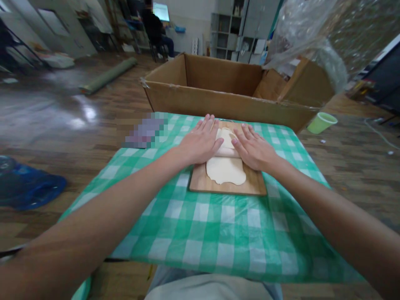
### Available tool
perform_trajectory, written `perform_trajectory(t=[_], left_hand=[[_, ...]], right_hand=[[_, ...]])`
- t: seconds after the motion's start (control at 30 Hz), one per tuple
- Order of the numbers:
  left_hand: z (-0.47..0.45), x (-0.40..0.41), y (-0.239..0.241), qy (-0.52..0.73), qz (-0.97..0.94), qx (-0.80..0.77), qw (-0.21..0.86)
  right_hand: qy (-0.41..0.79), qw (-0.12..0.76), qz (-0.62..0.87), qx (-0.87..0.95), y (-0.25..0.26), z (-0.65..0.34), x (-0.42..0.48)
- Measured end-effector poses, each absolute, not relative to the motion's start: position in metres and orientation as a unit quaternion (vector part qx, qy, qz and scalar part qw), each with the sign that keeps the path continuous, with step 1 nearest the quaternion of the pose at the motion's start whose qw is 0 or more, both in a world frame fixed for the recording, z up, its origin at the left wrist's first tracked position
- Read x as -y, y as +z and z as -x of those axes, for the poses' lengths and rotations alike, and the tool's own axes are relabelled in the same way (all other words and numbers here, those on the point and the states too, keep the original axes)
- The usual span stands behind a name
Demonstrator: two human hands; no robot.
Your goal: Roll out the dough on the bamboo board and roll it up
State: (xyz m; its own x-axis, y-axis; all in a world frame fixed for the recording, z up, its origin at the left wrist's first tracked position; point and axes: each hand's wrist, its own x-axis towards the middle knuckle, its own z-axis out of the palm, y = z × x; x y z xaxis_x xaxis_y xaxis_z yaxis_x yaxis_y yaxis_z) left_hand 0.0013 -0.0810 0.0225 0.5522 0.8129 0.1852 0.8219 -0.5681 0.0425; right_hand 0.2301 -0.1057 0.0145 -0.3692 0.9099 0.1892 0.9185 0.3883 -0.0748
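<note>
A flat sheet of pale dough (225,171) lies on a wooden board (200,182) on the green checked tablecloth (200,233). A pale rolling pin (227,151) lies across the dough, mostly hidden under my palms. My left hand (200,141) lies flat with fingers stretched out over the pin's left end. My right hand (253,148) lies flat the same way over its right end. More dough (226,137) shows between the two hands beyond the pin.
A large open cardboard box (225,93) stands just behind the table. A light green cup (321,122) sits on the wooden floor at right. Blue plastic (28,187) lies on the floor at left. A person sits at a screen far back.
</note>
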Motion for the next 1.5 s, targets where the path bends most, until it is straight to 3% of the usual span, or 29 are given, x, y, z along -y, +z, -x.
perform_trajectory(t=[0.27,0.87,1.03,1.27,1.37,1.5], left_hand=[[0.01,0.113,0.018,-0.08,0.885,0.457,-0.024],[0.013,0.181,0.014,-0.144,0.896,0.419,0.025],[-0.012,0.146,0.025,-0.14,0.817,0.557,-0.046],[-0.056,0.037,0.068,-0.298,0.673,0.677,-0.023],[-0.067,0.033,0.077,-0.319,0.728,0.607,0.019],[-0.057,0.071,0.052,-0.25,0.853,0.456,0.043]], right_hand=[[-0.01,0.089,0.548,0.832,0.017,-0.223,0.141],[-0.089,0.102,0.507,0.851,0.014,-0.221,0.205],[-0.053,0.073,0.486,0.869,0.017,-0.223,0.189],[-0.059,0.095,0.495,0.861,0.016,-0.213,0.172],[-0.05,0.105,0.509,0.853,0.015,-0.211,0.171],[-0.024,0.113,0.503,0.856,0.014,-0.21,0.161]])
